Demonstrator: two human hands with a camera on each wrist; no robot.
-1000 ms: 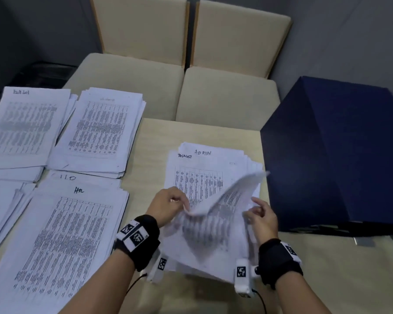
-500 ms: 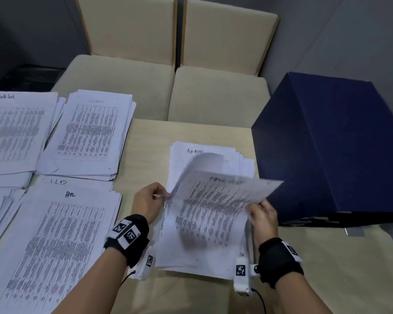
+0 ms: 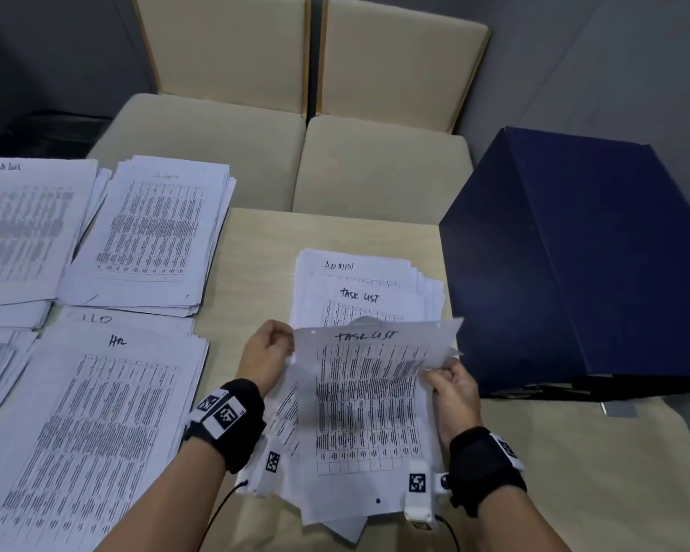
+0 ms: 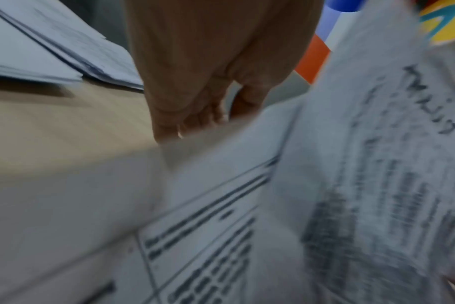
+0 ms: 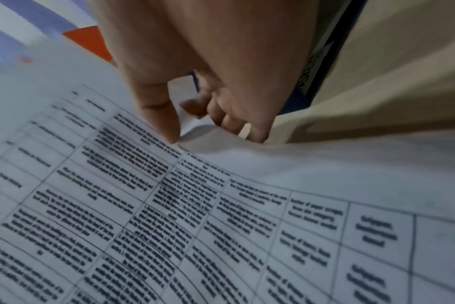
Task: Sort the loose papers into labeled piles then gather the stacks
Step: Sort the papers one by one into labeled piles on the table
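A printed sheet headed "TASK LIST" (image 3: 367, 392) (image 5: 169, 205) is lifted off the loose pile (image 3: 359, 300) in the middle of the table. My right hand (image 3: 451, 376) (image 5: 195, 127) pinches its right edge between thumb and fingers. At its left edge, my left hand (image 3: 271, 352) (image 4: 200, 123) holds on with curled fingers. The pile's top sheet also reads "TASK LIST", and an "ADMIN" sheet (image 3: 339, 266) pokes out behind it. Sorted piles lie on the left: "HR" (image 3: 96, 432), "Admin" (image 3: 152, 233), one headed "ILD" (image 3: 96, 318), and one at the far left (image 3: 17, 225).
A large dark blue box (image 3: 574, 264) stands right of the loose pile, close to my right hand. Two beige chairs (image 3: 375, 165) are pushed against the table's far edge. Bare tabletop (image 3: 248, 272) separates the sorted piles from the loose pile.
The top sheet has been peeled from the loose pile and raised with its printed side toward me. Both hands stayed at its edges, and the sheet beneath is now uncovered.
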